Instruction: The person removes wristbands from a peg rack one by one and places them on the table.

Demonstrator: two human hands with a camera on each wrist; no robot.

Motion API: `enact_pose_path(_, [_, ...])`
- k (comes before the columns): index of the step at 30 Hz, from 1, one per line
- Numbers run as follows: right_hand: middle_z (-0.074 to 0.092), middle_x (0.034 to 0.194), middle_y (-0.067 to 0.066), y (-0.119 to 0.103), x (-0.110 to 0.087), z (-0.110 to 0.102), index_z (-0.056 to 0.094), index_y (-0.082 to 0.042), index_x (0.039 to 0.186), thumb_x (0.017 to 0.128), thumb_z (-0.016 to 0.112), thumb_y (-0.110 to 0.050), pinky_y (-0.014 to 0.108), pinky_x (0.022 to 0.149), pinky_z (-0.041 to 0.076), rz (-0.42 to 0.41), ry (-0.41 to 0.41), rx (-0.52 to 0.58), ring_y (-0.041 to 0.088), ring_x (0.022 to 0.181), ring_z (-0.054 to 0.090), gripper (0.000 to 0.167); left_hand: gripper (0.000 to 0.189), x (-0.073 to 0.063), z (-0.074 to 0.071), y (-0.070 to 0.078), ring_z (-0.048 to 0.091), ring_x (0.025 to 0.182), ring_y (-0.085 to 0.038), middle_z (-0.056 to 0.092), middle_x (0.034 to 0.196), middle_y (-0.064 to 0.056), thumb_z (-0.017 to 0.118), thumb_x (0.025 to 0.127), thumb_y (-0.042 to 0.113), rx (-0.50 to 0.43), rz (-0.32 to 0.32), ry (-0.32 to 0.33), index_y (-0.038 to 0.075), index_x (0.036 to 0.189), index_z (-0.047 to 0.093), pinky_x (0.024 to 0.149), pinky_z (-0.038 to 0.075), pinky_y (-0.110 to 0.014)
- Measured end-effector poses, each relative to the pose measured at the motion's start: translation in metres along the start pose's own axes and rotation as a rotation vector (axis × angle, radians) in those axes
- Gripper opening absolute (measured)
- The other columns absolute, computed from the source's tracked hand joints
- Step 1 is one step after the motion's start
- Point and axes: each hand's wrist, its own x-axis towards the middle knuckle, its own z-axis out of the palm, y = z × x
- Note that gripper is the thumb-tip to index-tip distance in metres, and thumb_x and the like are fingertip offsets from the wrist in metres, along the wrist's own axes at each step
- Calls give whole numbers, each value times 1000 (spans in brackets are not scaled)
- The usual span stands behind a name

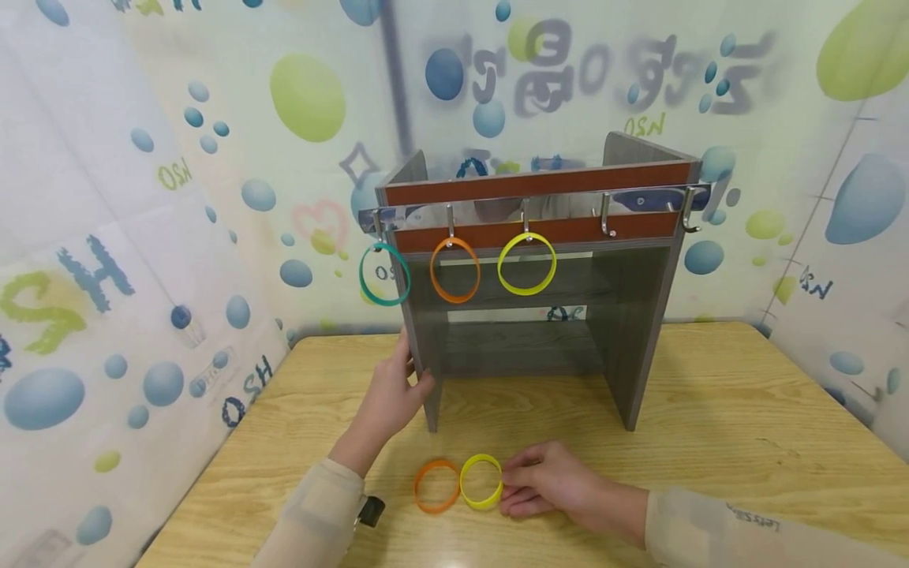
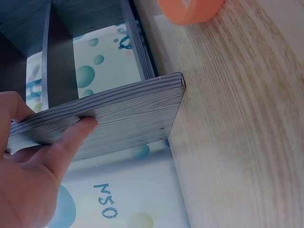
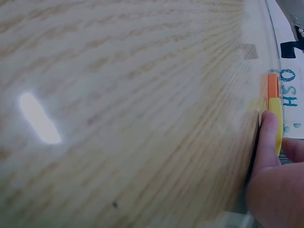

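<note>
My left hand (image 1: 390,390) grips the left side panel of a grey wooden shelf unit (image 1: 642,331); in the left wrist view its thumb (image 2: 76,135) presses the panel's outer face. Low on the table, my right hand (image 1: 557,485) pinches the right edge of a yellow wristband (image 1: 463,493) between thumb and fingers. Beside that band, on its left, lies an orange wristband (image 1: 417,493). On the shelf's metal hook rail (image 1: 426,214) hang a teal band (image 1: 364,284), another orange band (image 1: 454,300) and another yellow band (image 1: 525,293), one per hook.
Two hooks at the right of the rail, including the end hook (image 1: 687,209), carry no band. The shelf stands on a wood-grain table (image 1: 738,442). Patterned cloth (image 1: 312,213) with bubbles and lettering hangs behind and at both sides.
</note>
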Motion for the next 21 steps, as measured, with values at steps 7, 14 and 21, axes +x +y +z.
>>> enact_pose_path(7, [75, 91, 14, -2, 0, 1, 62, 14, 124, 102, 66, -5, 31, 75, 70, 22, 14, -9, 19, 78, 80, 29, 91, 0, 0, 1, 65, 135, -38, 66, 143, -25, 62, 94, -7, -6, 10, 4, 24, 169, 24, 104, 60, -56])
enact_pose_path(14, [74, 88, 14, 0, -1, -2, 62, 16, 125, 101, 66, -4, 31, 72, 70, 2, 27, -16, 18, 74, 79, 31, 90, 1, 1, 1, 64, 137, -37, 67, 143, -25, 62, 93, -7, -5, 14, 4, 25, 168, 25, 105, 60, -56])
enact_pose_path(21, [75, 90, 15, -5, -4, -7, 63, 15, 124, 100, 68, -5, 33, 74, 70, 3, 24, -10, 20, 76, 79, 32, 91, 0, 0, 1, 64, 136, -38, 66, 144, -26, 61, 93, -8, -18, 5, 3, 25, 170, 23, 105, 60, -56])
